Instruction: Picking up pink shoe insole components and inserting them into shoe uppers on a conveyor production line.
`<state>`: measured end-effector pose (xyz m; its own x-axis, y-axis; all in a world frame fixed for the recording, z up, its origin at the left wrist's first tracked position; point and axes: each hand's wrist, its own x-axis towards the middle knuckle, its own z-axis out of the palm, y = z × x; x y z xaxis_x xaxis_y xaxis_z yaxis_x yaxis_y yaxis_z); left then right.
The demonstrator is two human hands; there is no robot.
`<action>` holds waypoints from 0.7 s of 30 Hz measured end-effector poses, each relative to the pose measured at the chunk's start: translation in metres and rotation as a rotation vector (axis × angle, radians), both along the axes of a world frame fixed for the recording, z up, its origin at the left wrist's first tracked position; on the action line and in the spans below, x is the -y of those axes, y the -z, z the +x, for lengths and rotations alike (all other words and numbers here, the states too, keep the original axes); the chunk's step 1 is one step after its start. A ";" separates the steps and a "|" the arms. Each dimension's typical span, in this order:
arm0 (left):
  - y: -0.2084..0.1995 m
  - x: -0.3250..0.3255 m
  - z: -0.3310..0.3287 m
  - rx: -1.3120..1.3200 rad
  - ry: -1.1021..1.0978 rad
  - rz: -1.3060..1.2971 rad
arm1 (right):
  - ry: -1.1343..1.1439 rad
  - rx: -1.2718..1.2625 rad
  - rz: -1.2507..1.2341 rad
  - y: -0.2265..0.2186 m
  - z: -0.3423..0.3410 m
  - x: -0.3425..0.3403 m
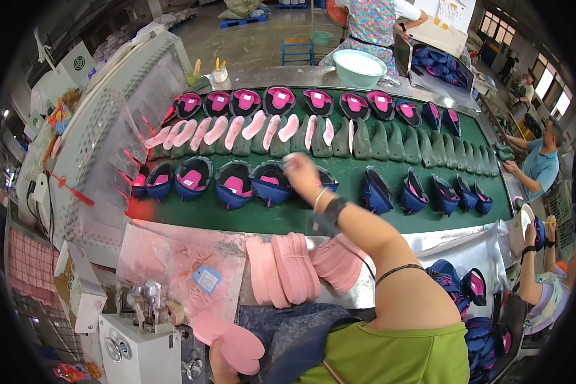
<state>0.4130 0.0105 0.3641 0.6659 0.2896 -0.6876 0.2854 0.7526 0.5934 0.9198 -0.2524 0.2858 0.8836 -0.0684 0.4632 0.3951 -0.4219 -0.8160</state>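
My left hand [220,360], low in the picture, is closed on pink insoles [233,342], foot-shaped and stacked flat. My right arm reaches across the green conveyor belt [339,217]. At its end my right hand [301,174] is over the belt, between the row of dark green shoe lasts [379,142] and the near row of navy shoe uppers [235,185]. Its fingers are blurred, so I cannot tell whether they hold anything. Pink insoles [235,131] lie on several lasts toward the left; lasts at the right are bare.
Pink insole stacks [294,269] stand on the near metal ledge. A small white machine [137,349] is at lower left. More shoe uppers [280,100] line the belt's far side. A pale green basin [360,67] stands beyond it. Several people work nearby, one in a blue shirt [544,157].
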 end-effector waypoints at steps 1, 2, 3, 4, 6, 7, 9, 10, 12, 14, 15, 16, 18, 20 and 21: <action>-0.005 0.001 -0.009 -0.014 -0.069 0.018 | -0.377 -0.342 0.267 -0.033 -0.062 -0.060; -0.009 0.002 -0.004 -0.014 -0.062 0.015 | -0.593 -0.447 0.160 -0.055 -0.105 -0.082; -0.013 0.003 0.001 0.004 -0.069 0.057 | -0.780 -0.263 0.098 -0.055 -0.141 -0.103; -0.018 0.003 0.005 0.018 -0.087 0.102 | -0.786 -0.267 0.102 -0.053 -0.181 -0.108; -0.025 0.001 0.010 0.029 -0.082 0.153 | -1.108 -0.471 -0.145 -0.070 -0.264 -0.131; -0.025 0.001 0.015 0.049 -0.080 0.200 | -1.292 -0.557 -0.281 -0.076 -0.283 -0.145; -0.018 -0.006 0.012 0.043 -0.026 0.293 | -1.239 -0.531 -0.270 -0.065 -0.311 -0.160; -0.005 -0.010 0.009 0.014 -0.068 0.268 | -1.116 -0.508 -0.263 -0.055 -0.323 -0.164; -0.007 -0.010 0.007 -0.021 -0.117 0.127 | -1.011 -0.506 -0.038 -0.030 -0.315 -0.180; -0.013 -0.008 -0.016 -0.031 -0.199 0.030 | -0.977 -0.767 -0.073 -0.068 -0.301 -0.204; -0.010 -0.009 -0.025 0.011 -0.199 -0.056 | -1.003 -0.734 0.005 -0.052 -0.293 -0.222; -0.013 -0.010 -0.035 0.069 -0.191 -0.136 | -1.023 -0.690 0.085 -0.037 -0.288 -0.242; -0.017 -0.010 -0.050 0.066 -0.185 -0.128 | -0.975 -0.540 0.014 -0.033 -0.289 -0.283; -0.014 -0.008 -0.062 0.064 -0.163 -0.125 | -0.909 -0.387 -0.049 -0.037 -0.289 -0.315; -0.008 -0.007 -0.065 0.075 -0.186 -0.131 | -0.951 -0.524 -0.030 -0.042 -0.286 -0.329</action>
<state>0.3476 0.0177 0.3722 0.6603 0.3231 -0.6779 0.0937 0.8602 0.5013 0.6335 0.0765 0.3277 0.6572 0.7537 0.0026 0.1761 -0.1502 -0.9729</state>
